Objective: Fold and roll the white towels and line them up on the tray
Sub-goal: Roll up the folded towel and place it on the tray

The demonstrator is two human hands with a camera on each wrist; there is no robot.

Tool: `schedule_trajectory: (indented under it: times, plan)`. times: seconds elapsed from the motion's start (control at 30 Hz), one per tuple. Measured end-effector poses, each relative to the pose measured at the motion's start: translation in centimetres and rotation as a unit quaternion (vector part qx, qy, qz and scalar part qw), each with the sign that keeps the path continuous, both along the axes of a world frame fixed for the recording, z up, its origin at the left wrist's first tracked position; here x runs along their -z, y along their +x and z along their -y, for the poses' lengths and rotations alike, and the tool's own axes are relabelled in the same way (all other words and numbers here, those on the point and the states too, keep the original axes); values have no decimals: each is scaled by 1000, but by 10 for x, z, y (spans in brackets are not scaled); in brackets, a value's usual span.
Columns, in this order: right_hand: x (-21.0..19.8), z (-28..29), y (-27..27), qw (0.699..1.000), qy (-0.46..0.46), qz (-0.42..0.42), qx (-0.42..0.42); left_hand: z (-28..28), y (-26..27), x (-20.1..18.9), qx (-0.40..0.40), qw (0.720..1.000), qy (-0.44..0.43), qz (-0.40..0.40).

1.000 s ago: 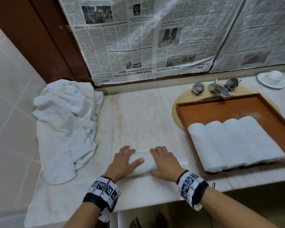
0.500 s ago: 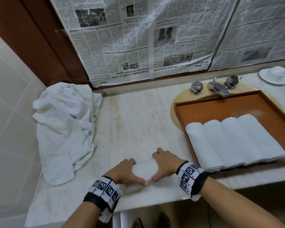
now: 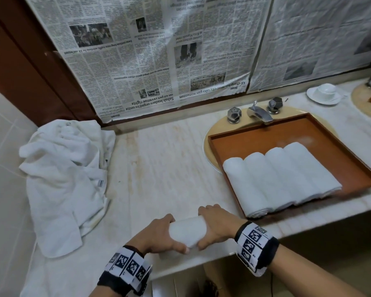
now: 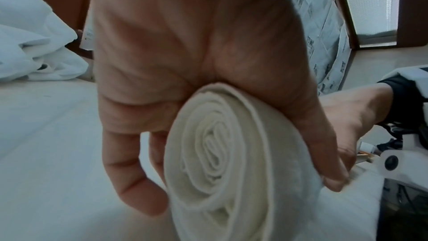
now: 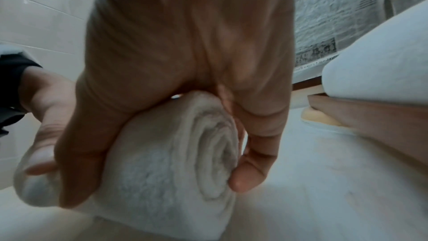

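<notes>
From the head view, the left hand (image 3: pixel 159 236) and the right hand (image 3: pixel 216 226) both hold a small white rolled towel (image 3: pixel 187 232) at the near edge of the pale marble counter (image 3: pixel 163 163). Each hand wraps one end of the roll, with the thumbs on the near side and the fingers curled over the far side. To the right, a flat brown wooden tray (image 3: pixel 287 133) sits over a round yellow sink (image 3: pixel 210 136). Four white rolled towels (image 3: pixel 281 179) lie side by side in the tray, touching each other. A messy heap of white towels (image 3: pixel 64 176) lies on the left side of the counter, against the tiled wall. Sheets of newspaper (image 3: pixel 159 54) cover the wall behind. A shiny metal tap (image 3: pixel 259 113) stands at the back of the sink, and a white cup on a saucer (image 3: pixel 323 93) sits far to the right. From the left wrist view, the left hand (image 4: pixel 197 61) grips the rolled towel (image 4: pixel 222 162), and the end shows a tight swirl. The thumb presses one side and the fingers (image 4: pixel 129 162) curl round the other. From the right wrist view, the right hand (image 5: pixel 185 43) grips the other end of the rolled towel (image 5: pixel 185 157), thumb on one side and fingers (image 5: pixel 257 157) on the other. The tray (image 5: pixel 370 116) is just beside it on the right.
</notes>
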State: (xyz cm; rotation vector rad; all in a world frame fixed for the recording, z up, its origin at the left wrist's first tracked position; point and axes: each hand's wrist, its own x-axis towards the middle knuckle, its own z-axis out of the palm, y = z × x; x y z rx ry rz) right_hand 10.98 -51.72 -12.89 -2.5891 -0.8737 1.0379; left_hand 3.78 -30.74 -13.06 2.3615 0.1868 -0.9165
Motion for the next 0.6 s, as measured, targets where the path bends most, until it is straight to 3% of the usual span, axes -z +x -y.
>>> schedule_trajectory:
  times: [0.37, 0.6]
  plan:
    - [-66, 53, -8, 973, 160, 40, 164, 6, 46, -68, 89, 983, -66, 143]
    - [-85, 114, 5, 939, 223, 104, 239, 58, 97, -99, 162, 962, -110, 188]
